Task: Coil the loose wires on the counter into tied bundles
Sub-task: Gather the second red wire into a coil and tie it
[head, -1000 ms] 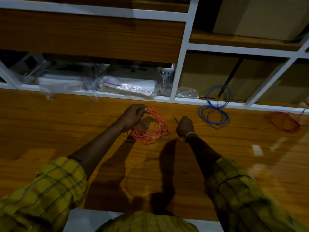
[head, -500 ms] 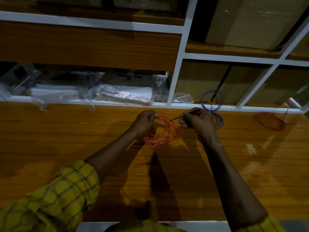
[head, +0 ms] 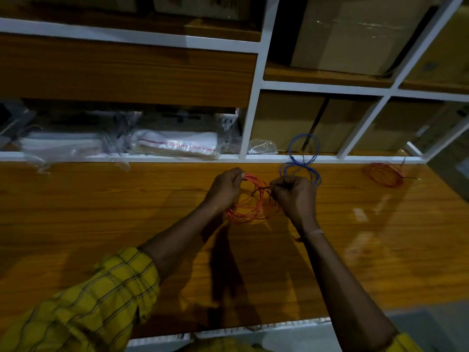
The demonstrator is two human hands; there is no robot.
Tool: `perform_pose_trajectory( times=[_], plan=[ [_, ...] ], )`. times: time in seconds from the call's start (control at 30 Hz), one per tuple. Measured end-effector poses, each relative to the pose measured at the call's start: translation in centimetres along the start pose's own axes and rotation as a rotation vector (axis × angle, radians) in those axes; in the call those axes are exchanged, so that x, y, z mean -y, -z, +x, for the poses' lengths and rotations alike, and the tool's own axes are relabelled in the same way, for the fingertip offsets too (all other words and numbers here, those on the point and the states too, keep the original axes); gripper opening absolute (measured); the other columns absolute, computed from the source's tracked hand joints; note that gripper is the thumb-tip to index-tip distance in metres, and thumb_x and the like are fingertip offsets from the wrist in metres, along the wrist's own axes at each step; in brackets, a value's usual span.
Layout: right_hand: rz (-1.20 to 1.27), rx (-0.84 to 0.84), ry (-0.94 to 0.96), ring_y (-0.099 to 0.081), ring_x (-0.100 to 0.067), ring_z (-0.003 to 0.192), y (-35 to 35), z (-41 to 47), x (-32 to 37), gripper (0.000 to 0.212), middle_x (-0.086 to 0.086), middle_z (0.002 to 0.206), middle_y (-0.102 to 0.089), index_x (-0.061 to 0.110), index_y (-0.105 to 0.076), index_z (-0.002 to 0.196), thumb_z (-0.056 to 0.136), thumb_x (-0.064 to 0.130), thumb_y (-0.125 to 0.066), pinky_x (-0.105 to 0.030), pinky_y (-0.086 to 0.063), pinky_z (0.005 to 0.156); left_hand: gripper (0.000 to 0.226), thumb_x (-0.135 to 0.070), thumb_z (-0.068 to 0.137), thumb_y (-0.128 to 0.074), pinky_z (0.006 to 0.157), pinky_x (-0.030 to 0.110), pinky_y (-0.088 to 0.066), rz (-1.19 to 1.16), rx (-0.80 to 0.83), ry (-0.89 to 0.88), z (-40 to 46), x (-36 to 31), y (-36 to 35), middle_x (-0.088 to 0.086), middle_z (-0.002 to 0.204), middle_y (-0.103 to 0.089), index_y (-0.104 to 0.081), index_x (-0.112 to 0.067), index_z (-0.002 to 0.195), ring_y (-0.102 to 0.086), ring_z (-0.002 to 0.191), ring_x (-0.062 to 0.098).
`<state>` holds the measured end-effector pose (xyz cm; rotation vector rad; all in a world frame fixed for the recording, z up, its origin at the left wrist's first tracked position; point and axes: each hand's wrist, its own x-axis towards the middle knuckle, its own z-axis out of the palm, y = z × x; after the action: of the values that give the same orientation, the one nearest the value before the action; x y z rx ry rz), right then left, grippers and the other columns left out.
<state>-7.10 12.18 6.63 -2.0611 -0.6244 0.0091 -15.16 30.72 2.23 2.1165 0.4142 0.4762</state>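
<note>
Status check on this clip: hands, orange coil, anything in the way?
Left hand pinches orange coil at its top. Right hand grips its dark wire end. Blue coil just behind, not blocking.

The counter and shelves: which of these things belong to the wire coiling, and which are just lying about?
Part of the job:
- orange wire coil, gripped by left hand
- its dark loose end, pinched by right hand
- blue wire coil
- red wire coil

Just lying about:
- plastic bags on the shelf
- cardboard boxes
</note>
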Motion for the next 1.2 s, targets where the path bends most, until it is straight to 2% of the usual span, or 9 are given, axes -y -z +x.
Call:
perform_pose_trajectory(
  times=[0.23,0.43,0.6,0.67,0.73,0.8,0.9,1.03,1.2],
  plan=[
    [-0.146,-0.079,0.100,-0.069,-0.017,0.063,0.1,-1.5,0.7,0.012,-0.004,0.074,-0.076,0.012,-0.082,0.086,0.084,0.006,-0.072,-0.034,-0.058,0.059,0.026,-0.023,0.109,-0.044,0.063,0.031,-0.040,-0.020,-0.042,-0.061,-0.7,-1.1,-0.8,0.008,0.085,-0.064,-0.065,-0.011,0.101,-0.060,0.077,0.022],
    [-0.148,-0.141,-0.143,-0.066,-0.026,0.057,-1.1,-2.0,-0.2,0.022,-0.007,0.058,-0.069,0.013,-0.073,0.065,0.084,0.016,-0.064,-0.041,-0.057,0.056,0.023,-0.026,0.109,-0.044,0.057,0.034,-0.042,0.009,-0.071,-0.122,-1.3,-2.1,-1.7,0.005,0.077,-0.062,-0.064,-0.015,0.107,-0.059,0.068,0.022],
    [0.183,-0.133,-0.451,-0.073,-0.025,0.050,-1.5,-2.4,-0.7,0.026,-0.008,0.054,-0.070,-0.002,-0.067,0.063,0.087,0.005,-0.059,-0.051,-0.063,0.055,0.022,-0.023,0.110,-0.043,0.059,0.036,-0.043,0.046,-0.060,-0.201,-1.6,-3.0,-2.2,0.003,0.080,-0.060,-0.063,-0.014,0.109,-0.057,0.072,0.019],
    [0.332,-0.134,-0.583,-0.071,-0.012,0.047,-1.3,-2.2,-0.7,0.025,-0.008,0.059,-0.070,-0.001,-0.063,0.066,0.090,-0.001,-0.056,-0.033,-0.062,0.049,0.021,-0.022,0.110,-0.043,0.059,0.036,-0.041,0.059,-0.050,-0.221,-1.8,-3.2,-2.4,0.003,0.080,-0.058,-0.062,-0.014,0.107,-0.055,0.071,0.019],
    [0.407,-0.086,-0.654,-0.061,0.000,0.038,-0.9,-2.1,-1.0,0.018,-0.004,0.066,-0.065,0.004,-0.064,0.076,0.092,-0.002,-0.057,-0.018,-0.050,0.040,0.019,-0.021,0.110,-0.043,0.059,0.038,-0.041,0.073,-0.044,-0.249,-1.9,-3.4,-2.6,0.003,0.080,-0.058,-0.060,-0.014,0.105,-0.054,0.071,0.019],
    [0.555,-0.023,-0.704,-0.063,-0.003,0.043,-0.8,-1.9,-1.2,0.009,-0.007,0.077,-0.065,0.003,-0.064,0.095,0.093,-0.001,-0.057,-0.020,-0.052,0.043,0.018,-0.023,0.110,-0.042,0.057,0.039,-0.040,0.084,-0.029,-0.274,-2.2,-3.5,-2.8,0.003,0.080,-0.057,-0.057,-0.016,0.105,-0.053,0.069,0.020],
    [0.759,0.013,-0.789,-0.070,-0.011,0.054,-1.4,-1.5,-1.4,0.015,-0.010,0.085,-0.067,0.000,-0.061,0.109,0.096,0.000,-0.052,-0.023,-0.056,0.048,0.013,-0.027,0.110,-0.041,0.051,0.036,-0.035,0.101,-0.004,-0.284,-2.5,-3.6,-3.0,0.001,0.076,-0.053,-0.050,-0.017,0.107,-0.050,0.064,0.020],
    [1.154,0.022,-0.962,-0.073,-0.014,0.054,-2.0,-1.4,-0.9,0.015,-0.013,0.072,-0.075,-0.008,-0.061,0.106,0.103,0.000,-0.049,-0.019,-0.055,0.046,0.011,-0.030,0.110,-0.041,0.050,0.039,-0.037,0.106,0.041,-0.251,-2.7,-3.9,-3.1,0.004,0.077,-0.054,-0.043,-0.019,0.108,-0.054,0.064,0.023],
    [1.474,-0.054,-0.950,-0.076,-0.019,0.066,-2.2,-2.0,-0.4,0.010,-0.016,0.089,-0.074,-0.006,-0.063,0.104,0.101,-0.004,-0.054,-0.021,-0.060,0.057,0.015,-0.035,0.111,-0.038,0.051,0.043,-0.038,0.008,0.014,-0.178,-2.6,-3.9,-2.8,0.011,0.078,-0.057,-0.043,-0.021,0.107,-0.054,0.064,0.028]
  ],
)
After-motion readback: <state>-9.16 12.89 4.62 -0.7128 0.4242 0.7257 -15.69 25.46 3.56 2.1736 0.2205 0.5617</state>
